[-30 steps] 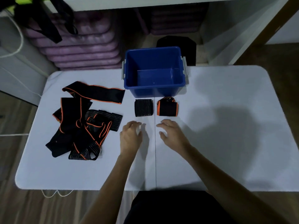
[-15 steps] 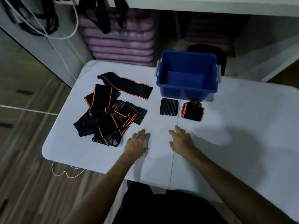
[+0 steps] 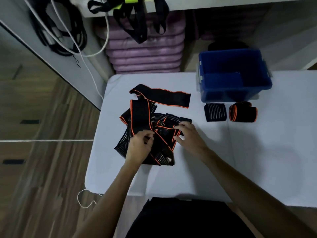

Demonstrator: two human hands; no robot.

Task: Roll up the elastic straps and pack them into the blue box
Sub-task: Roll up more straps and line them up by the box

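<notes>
Both of your hands sit on the tangled pile of elastic straps (image 3: 149,127), which lies on the left part of the white table (image 3: 257,152), directly ahead of your arms. Your left hand (image 3: 139,146) has its fingers curled into the near-left part of the pile and appears to pinch a strap there; your right hand (image 3: 187,136) rests at the pile's right edge with fingers bent over a strap end, though whether it grips or only touches cannot be told. The hands are apart, with crossed orange-edged bands between them. One long strap (image 3: 161,97) lies stretched across the far side of the pile, its long axis running left to right, nearer your right hand's reach. Two finished rolls, a striped roll (image 3: 215,112) and an orange-edged roll (image 3: 243,111), stand side by side just in front of the blue box (image 3: 235,93), well right of the pile; the box looks empty. The table's left edge runs close beside the pile, so open room for drawing out and rolling a strap lies toward you and to the right.
</notes>
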